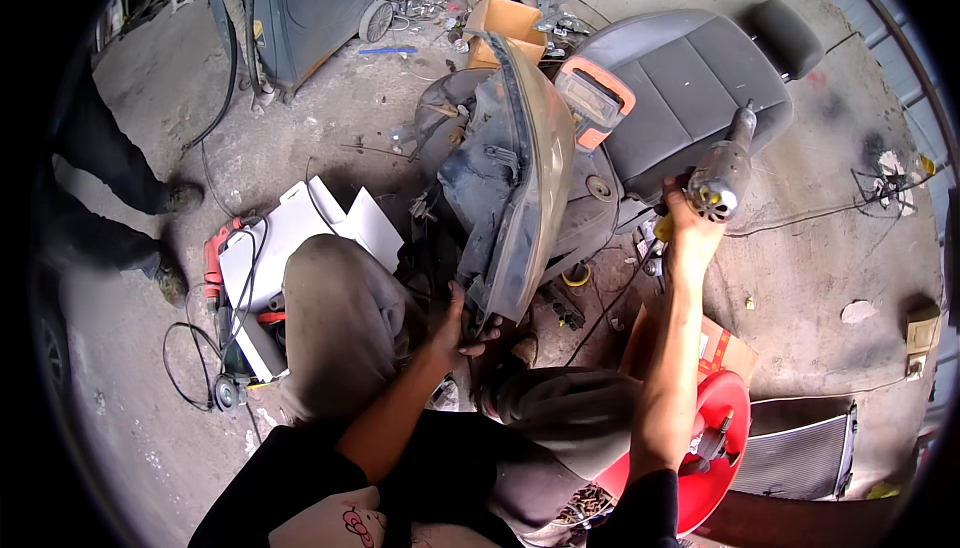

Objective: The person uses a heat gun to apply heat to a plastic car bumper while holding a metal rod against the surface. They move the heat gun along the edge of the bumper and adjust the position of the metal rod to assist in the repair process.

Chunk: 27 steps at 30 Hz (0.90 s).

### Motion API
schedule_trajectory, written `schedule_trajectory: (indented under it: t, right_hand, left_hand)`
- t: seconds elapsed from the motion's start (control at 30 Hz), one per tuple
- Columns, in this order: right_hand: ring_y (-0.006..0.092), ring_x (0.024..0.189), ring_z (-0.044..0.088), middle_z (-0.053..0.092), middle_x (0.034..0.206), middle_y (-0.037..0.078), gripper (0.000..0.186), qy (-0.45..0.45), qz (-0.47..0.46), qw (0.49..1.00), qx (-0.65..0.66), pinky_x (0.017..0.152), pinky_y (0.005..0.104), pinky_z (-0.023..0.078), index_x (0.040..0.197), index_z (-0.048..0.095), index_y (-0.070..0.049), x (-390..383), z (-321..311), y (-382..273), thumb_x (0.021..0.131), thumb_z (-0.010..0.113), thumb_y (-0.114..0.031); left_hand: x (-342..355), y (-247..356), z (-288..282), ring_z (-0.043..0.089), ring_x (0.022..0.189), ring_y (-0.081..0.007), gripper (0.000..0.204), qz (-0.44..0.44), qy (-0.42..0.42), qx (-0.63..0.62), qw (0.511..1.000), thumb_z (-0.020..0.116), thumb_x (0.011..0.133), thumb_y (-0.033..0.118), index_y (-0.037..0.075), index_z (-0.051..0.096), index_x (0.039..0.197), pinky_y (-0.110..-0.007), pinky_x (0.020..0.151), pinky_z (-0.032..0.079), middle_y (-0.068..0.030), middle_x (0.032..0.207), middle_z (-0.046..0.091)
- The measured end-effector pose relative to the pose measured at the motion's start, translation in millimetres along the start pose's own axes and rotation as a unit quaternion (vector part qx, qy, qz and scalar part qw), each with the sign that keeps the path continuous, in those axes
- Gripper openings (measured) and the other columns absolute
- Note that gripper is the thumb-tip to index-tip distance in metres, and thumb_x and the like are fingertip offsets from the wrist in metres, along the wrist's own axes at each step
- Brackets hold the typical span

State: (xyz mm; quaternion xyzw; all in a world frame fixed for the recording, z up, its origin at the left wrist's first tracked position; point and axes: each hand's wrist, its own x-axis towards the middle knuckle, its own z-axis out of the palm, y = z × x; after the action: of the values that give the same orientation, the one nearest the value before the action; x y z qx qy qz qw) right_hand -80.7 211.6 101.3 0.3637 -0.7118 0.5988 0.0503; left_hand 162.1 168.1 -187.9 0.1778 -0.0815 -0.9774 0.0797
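Note:
A car headlight [545, 173] with a yellowed, hazy lens stands tilted in front of me, its dark dusty housing facing left. My left hand [458, 328] is closed on the lower end of the housing, with some fingers hidden beneath it. Out to the right, my right hand [692, 230] is wrapped round a heat gun [722, 170]. Its metal nozzle points away from me over the seat, apart from the headlight. Part of the tool's grip is hidden by my hand.
A grey car seat [685, 78] lies beyond, with an orange-framed device [597, 100] on it. Left are a white box [265, 263], an angle grinder [228, 390] and another person's legs [115, 173]. A red bucket [735, 413] and a radiator [800, 456] sit right. Cables cross the floor.

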Motion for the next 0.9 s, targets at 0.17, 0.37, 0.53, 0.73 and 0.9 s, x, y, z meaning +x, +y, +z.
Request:
schedule_trajectory:
  t: [0.17,0.37,0.53,0.73,0.9]
  right_hand:
    - [0.0190,0.069,0.065,0.068,0.075,0.010,0.017,-0.101,0.004,0.988,-0.114,0.065,0.0344,0.050,0.084,0.067,-0.001,62,83,42,0.080,0.078,-0.014]
    - [0.0390,0.103,0.069,0.073,0.105,0.021,0.052,-0.178,-0.049,0.877,-0.443,0.089,0.0460,0.054,0.114,0.067,-0.004,107,203,16,0.079,0.077,-0.043]
    - [0.0363,0.106,0.069,0.073,0.112,0.019,0.054,-0.209,-0.068,0.834,-0.506,0.091,0.0459,0.054,0.114,0.067,-0.007,139,291,24,0.080,0.080,-0.046]
    - [0.0302,0.115,0.067,0.070,0.122,0.016,0.055,-0.271,-0.107,0.758,-0.584,0.093,0.0436,0.055,0.121,0.068,-0.008,166,330,57,0.081,0.080,-0.044]
    - [0.0315,0.116,0.067,0.070,0.122,0.016,0.051,-0.324,-0.072,0.757,-0.563,0.094,0.0434,0.054,0.120,0.069,-0.008,160,351,66,0.081,0.080,-0.038]
  left_hand:
    - [8,3,7,0.062,0.064,-0.0205,0.086,-0.010,0.096,0.034,0.995,0.035,0.085,0.087,0.011,0.060,0.116,-0.021,0.034,0.031,-0.0088,0.081,0.064]
    - [13,6,10,0.039,0.040,-0.0127,0.089,-0.024,0.057,0.001,0.998,0.036,0.082,0.089,0.008,0.055,0.116,-0.022,0.036,0.030,-0.0073,0.072,0.055]
    - [13,11,6,0.044,0.041,-0.0133,0.077,-0.023,0.043,-0.013,0.999,0.044,0.087,0.082,0.010,0.053,0.115,-0.023,0.037,0.032,-0.0086,0.071,0.057]
    - [13,11,20,0.041,0.039,-0.0138,0.091,0.001,0.082,0.062,0.995,0.038,0.080,0.090,0.006,0.054,0.113,-0.023,0.038,0.032,-0.0086,0.070,0.056]
    - [14,5,10,0.055,0.057,-0.0154,0.089,0.015,0.098,0.047,0.994,0.044,0.082,0.085,0.006,0.051,0.123,-0.024,0.038,0.035,-0.0087,0.086,0.061]
